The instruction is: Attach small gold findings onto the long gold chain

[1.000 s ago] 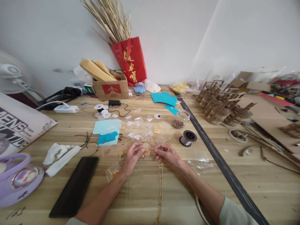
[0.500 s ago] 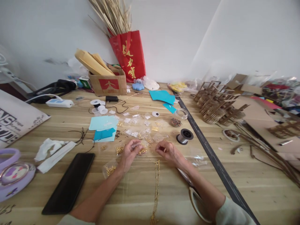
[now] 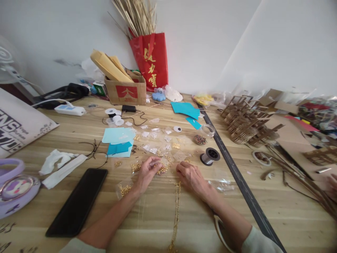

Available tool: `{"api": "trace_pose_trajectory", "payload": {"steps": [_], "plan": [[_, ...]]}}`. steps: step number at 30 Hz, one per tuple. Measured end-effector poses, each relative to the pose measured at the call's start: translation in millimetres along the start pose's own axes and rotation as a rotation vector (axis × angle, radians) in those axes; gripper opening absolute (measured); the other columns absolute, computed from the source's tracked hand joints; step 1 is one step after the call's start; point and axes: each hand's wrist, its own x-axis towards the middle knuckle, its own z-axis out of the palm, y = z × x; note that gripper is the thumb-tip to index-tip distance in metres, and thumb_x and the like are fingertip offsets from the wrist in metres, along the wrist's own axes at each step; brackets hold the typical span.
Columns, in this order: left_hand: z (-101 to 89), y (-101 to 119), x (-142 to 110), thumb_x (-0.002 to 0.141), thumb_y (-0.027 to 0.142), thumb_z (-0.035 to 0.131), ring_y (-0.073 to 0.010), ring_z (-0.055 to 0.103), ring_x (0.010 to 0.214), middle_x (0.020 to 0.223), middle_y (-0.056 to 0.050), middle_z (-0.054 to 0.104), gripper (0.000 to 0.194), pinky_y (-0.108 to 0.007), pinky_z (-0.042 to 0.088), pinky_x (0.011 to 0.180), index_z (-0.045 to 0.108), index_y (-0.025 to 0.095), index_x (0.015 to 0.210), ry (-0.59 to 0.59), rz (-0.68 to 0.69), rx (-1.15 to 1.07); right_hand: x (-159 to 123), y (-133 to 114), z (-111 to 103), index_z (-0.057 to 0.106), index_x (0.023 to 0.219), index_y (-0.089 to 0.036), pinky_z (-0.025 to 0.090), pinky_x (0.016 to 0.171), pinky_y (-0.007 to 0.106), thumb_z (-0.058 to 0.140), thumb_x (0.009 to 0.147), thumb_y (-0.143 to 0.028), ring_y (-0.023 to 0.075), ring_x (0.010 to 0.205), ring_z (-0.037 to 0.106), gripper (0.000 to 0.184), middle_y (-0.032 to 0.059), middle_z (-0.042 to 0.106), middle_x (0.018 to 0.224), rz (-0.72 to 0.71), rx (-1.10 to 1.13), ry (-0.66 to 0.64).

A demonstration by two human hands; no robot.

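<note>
My left hand (image 3: 147,174) is over the small bags, thumb and fingertips pinched together beside a clear bag of gold beads (image 3: 164,168); what they hold is too small to make out. My right hand (image 3: 191,178) rests palm down, its fingers curled under at the tabletop, the tips hidden. Just below it, a gold chain (image 3: 176,214) runs down toward me. Another bag of gold rings (image 3: 124,189) lies left of my left wrist. Under my right forearm, scissors (image 3: 220,230) show only a white handle loop.
A spool of wire (image 3: 209,156) and brown beads (image 3: 200,139) stand right of my hands. A black phone (image 3: 77,203) lies left, near blue cards (image 3: 119,148). Small woven baskets (image 3: 244,121) sit back right. Another person's hand (image 3: 332,184) shows at the right edge.
My right hand has turned palm down and lowered onto the table by the chain's top. My left hand stays by the beads. The view has shifted slightly; another person's hand appears at right.
</note>
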Motion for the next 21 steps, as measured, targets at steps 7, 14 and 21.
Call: {"api": "trace_pose_trajectory", "payload": {"steps": [7, 14, 21], "plan": [[0.2, 1, 0, 0.067, 0.039, 0.070, -0.0182, 0.062, 0.076, 0.079, -0.003, 0.063, 0.038, -0.027, 0.054, 0.058, 0.056, 0.015, 0.092, -0.011, 0.007, 0.016, -3, -4, -1, 0.059, 0.084, -0.016, 0.030, 0.057, 0.026, 0.052, 0.078, -0.001, 0.0174, 0.079, 0.056, 0.018, 0.0073, 0.062, 0.090, -0.009, -0.133, -0.097], [0.3, 1, 0, 0.064, 0.039, 0.072, -0.0175, 0.061, 0.073, 0.078, -0.003, 0.062, 0.038, -0.027, 0.053, 0.059, 0.056, 0.016, 0.090, 0.000, 0.001, 0.004, -4, -4, -1, 0.058, 0.084, -0.017, 0.029, 0.057, 0.026, 0.050, 0.078, 0.000, 0.0157, 0.077, 0.056, 0.019, 0.0067, 0.062, 0.090, -0.015, -0.121, -0.116], [0.7, 2, -1, 0.064, 0.039, 0.073, -0.0167, 0.061, 0.073, 0.078, -0.002, 0.062, 0.038, -0.026, 0.053, 0.059, 0.057, 0.016, 0.090, 0.002, -0.009, -0.008, 0, 1, 7, 0.057, 0.083, -0.017, 0.029, 0.058, 0.026, 0.050, 0.083, -0.004, 0.0162, 0.078, 0.056, 0.014, 0.0056, 0.060, 0.087, -0.039, -0.107, -0.038]]}}
